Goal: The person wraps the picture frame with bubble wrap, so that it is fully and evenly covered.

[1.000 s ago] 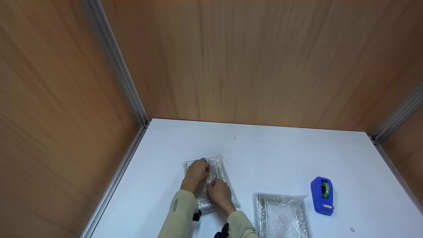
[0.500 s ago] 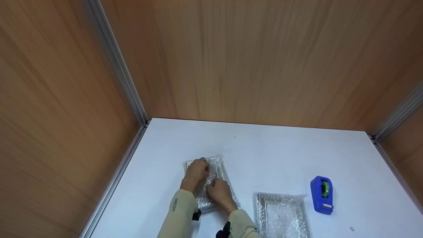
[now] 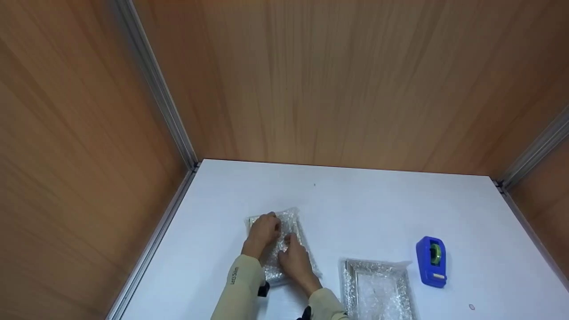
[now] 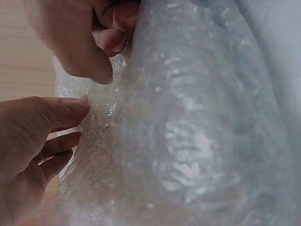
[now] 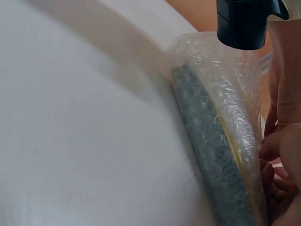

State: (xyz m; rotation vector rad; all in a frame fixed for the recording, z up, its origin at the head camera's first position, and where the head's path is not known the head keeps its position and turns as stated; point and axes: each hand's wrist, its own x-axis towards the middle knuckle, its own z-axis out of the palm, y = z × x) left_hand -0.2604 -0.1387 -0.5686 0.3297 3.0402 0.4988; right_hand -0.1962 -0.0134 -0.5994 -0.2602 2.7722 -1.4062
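A flat parcel wrapped in bubble wrap (image 3: 284, 262) lies on the white table under both hands. Through the wrap, a dark side and a thin yellowish line show in the right wrist view. My left hand (image 3: 264, 231) is over its far left part, thumb and fingertips pinching the bubble wrap (image 4: 188, 122). Closer to me, my right hand (image 3: 297, 263) is at the wrap's near right part, thumb apart from the bent fingers. In the left wrist view, the right hand (image 4: 77, 42) is above the left hand (image 4: 28, 141). The exact fingertip contact is partly hidden.
Another bubble-wrapped picture frame (image 3: 378, 289) lies to the right, cut by the lower image edge. Beyond it stands a blue tape dispenser (image 3: 431, 262) with a green roll. Wooden panels (image 3: 333, 89) enclose the table's back and sides.
My right hand's fingers have lifted and spread away from the thumb, from a more closed shape. The left hand, parcel and dispenser stay put.
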